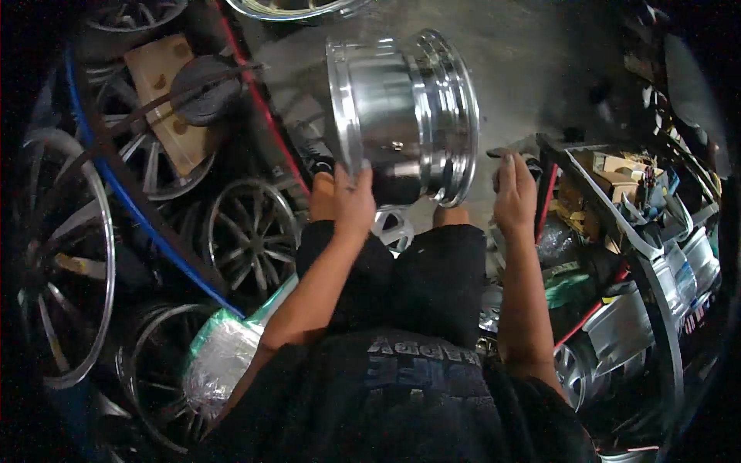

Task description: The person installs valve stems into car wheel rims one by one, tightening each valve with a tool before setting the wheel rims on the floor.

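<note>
A shiny chrome car wheel rim [390,116] is tilted on its side in front of my legs, its barrel facing me. My left hand [355,202] grips the lower part of its left lip, thumb and fingers at the edge. To the right of the rim, and apart from it, is my right hand [515,193]. Its fingers are closed together, with a dark, thin thing at their tips that I cannot make out. The far side of the rim is hidden.
Several spoked wheels [258,245] crowd the left, behind red and blue rack bars [147,224]. A cardboard piece [166,100] and a plastic-wrapped bundle [224,363] are there too. On the right, a metal-framed rack [656,293] holds boxes [614,181] and wheels. Another rim [297,9] lies beyond.
</note>
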`<move>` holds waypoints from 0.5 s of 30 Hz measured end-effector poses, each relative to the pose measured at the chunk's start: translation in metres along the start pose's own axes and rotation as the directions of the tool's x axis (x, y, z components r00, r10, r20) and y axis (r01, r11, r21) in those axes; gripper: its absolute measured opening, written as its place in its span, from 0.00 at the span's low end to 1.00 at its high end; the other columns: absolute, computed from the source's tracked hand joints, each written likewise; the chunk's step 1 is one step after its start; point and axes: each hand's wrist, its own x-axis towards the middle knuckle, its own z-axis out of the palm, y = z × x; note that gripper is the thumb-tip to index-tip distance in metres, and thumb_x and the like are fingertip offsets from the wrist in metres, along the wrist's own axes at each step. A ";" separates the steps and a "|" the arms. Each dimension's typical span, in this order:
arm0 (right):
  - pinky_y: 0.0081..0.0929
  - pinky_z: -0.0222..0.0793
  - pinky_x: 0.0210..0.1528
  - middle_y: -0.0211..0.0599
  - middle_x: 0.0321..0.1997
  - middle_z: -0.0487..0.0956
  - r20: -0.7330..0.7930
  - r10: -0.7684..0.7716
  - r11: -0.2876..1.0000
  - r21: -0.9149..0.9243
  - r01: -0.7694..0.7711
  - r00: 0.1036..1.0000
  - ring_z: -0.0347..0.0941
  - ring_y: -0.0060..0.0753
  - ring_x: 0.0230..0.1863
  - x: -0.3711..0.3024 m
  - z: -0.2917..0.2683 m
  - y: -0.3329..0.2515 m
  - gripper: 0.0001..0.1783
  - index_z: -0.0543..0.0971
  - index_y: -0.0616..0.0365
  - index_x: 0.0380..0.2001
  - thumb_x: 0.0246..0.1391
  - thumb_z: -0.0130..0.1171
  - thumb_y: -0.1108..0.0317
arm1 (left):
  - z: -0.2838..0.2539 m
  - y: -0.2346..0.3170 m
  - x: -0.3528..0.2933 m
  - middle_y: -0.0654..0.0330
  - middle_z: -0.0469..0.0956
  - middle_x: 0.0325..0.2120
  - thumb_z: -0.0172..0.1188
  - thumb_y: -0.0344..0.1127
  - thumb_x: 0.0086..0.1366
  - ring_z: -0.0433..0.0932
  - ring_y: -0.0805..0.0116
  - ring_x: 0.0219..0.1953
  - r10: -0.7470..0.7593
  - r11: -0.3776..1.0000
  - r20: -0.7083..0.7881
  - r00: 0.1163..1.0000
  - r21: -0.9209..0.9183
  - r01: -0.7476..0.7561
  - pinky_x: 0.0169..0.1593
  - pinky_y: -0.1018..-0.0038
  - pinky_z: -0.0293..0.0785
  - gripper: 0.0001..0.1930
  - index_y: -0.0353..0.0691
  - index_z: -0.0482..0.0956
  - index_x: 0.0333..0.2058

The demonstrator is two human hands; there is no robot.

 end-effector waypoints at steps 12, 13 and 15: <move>0.41 0.71 0.44 0.52 0.39 0.79 0.337 0.018 0.894 -0.426 0.136 0.941 0.75 0.60 0.42 -0.009 0.061 0.001 0.13 0.77 0.59 0.44 0.56 0.55 0.67 | -0.060 -0.028 0.069 0.56 0.78 0.41 0.47 0.45 0.71 0.74 0.67 0.43 -0.046 0.856 0.140 0.989 -0.505 0.111 0.47 0.71 0.67 0.20 0.33 0.71 0.50; 0.41 0.71 0.45 0.52 0.41 0.79 0.379 -0.152 0.905 -0.318 0.282 0.913 0.74 0.59 0.43 -0.010 0.073 -0.004 0.13 0.78 0.59 0.43 0.56 0.56 0.67 | -0.065 -0.026 0.071 0.56 0.78 0.41 0.47 0.45 0.71 0.74 0.67 0.43 -0.085 0.852 0.124 0.989 -0.505 0.137 0.47 0.71 0.67 0.20 0.33 0.71 0.50; 0.41 0.71 0.45 0.52 0.43 0.78 0.435 -0.173 0.877 -0.341 0.340 0.884 0.74 0.58 0.44 -0.009 0.096 -0.014 0.12 0.79 0.59 0.42 0.55 0.56 0.68 | -0.073 -0.022 0.074 0.52 0.78 0.44 0.48 0.48 0.70 0.74 0.63 0.47 -0.056 0.901 0.133 0.989 -0.420 0.108 0.51 0.69 0.67 0.23 0.32 0.71 0.52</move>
